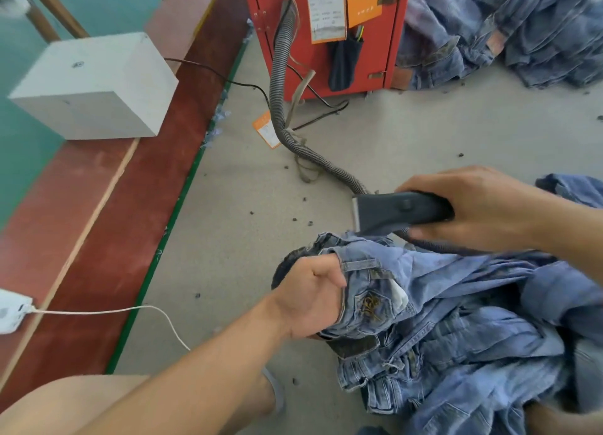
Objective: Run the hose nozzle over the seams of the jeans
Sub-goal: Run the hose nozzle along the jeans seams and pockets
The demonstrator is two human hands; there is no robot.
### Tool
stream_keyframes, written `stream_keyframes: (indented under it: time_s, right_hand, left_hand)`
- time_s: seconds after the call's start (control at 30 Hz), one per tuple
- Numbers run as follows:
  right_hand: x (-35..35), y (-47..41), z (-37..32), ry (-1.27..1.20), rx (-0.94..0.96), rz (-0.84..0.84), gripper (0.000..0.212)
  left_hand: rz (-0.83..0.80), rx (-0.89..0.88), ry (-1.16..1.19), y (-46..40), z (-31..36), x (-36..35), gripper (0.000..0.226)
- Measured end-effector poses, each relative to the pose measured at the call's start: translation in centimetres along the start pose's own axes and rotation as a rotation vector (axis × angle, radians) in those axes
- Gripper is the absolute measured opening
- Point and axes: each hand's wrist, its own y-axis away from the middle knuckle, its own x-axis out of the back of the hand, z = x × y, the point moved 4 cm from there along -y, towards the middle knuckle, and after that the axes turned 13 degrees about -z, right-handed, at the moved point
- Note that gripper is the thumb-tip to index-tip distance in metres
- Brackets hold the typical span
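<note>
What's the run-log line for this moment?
left hand: grips jeans waistband | right hand: holds hose nozzle | nozzle mouth just above waistband edge, contact unclear | hose runs to red cabinet

Both forearms are bare from the edge of the view to the wrist, with no sleeve, cuff, watch or band showing on either. The left hand (310, 299) and the right hand (483, 206) are bare too: no gloves and no rings on the fingers that show. A bare knee and thigh (65, 405) fill the lower left corner, uncovered as far as the view reaches. Just beyond that leg, a narrow grey curved edge (275, 392) shows, perhaps footwear, though too little is visible to tell.
</note>
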Motion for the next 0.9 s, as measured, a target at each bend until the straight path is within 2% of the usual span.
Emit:
stream_keyframes:
  time_s: [0.07, 0.13, 0.2, 0.27, 0.33, 0.43, 0.57, 0.7, 0.8, 0.9]
  right_hand:
    - [0.4, 0.8, 1.7, 0.017, -0.064, -0.012, 0.039]
    - [0.4, 1.2, 2.9, 0.037, -0.119, 0.0, 0.039]
    - [0.4, 1.5, 3.5, 0.039, -0.153, 0.069, 0.045]
    - [0.8, 1.8, 3.4, 0.036, -0.144, 0.148, 0.049]
    - [1.2, 2.0, 3.0, 0.058, -0.102, 0.181, 0.043]
    - [1.1, 2.1, 2.1, 0.064, -0.043, 0.146, 0.038]
    - [-0.3, 2.0, 1.2, 0.078, -0.032, 0.059, 0.034]
    - [-0.9, 1.2, -0.8, 0.092, -0.011, 0.13, 0.035]
    - [-0.5, 0.8, -1.2, 0.09, -0.034, 0.169, 0.032]
    - [0.3, 1.3, -0.6, 0.054, -0.077, 0.204, 0.029]
  left_hand:
    - [0.09, 0.006, 0.089, -0.2, -0.3, 0.5, 0.061]
    - [0.335, 0.021, 0.055, -0.3, -0.7, 1.9, 0.044]
    - [0.61, 0.014, -0.143, -0.1, -0.7, 3.3, 0.029]
    - [0.735, 0.031, -0.372, 0.0, -0.2, 3.6, 0.035]
    - [0.739, 0.044, -0.533, -0.1, 0.2, 3.1, 0.043]
    - [0.782, 0.061, -0.793, 0.1, 0.8, 2.8, 0.038]
    - [0.784, 0.022, -1.018, -0.2, 1.7, 2.2, 0.03]
    - [0.728, -0.002, -1.282, -0.9, 1.5, 1.0, 0.024]
    - [0.732, 0.007, -1.454, -1.1, 1.7, 0.5, 0.037]
    - [0.772, -0.072, -1.623, -1.4, 2.7, -0.4, 0.004]
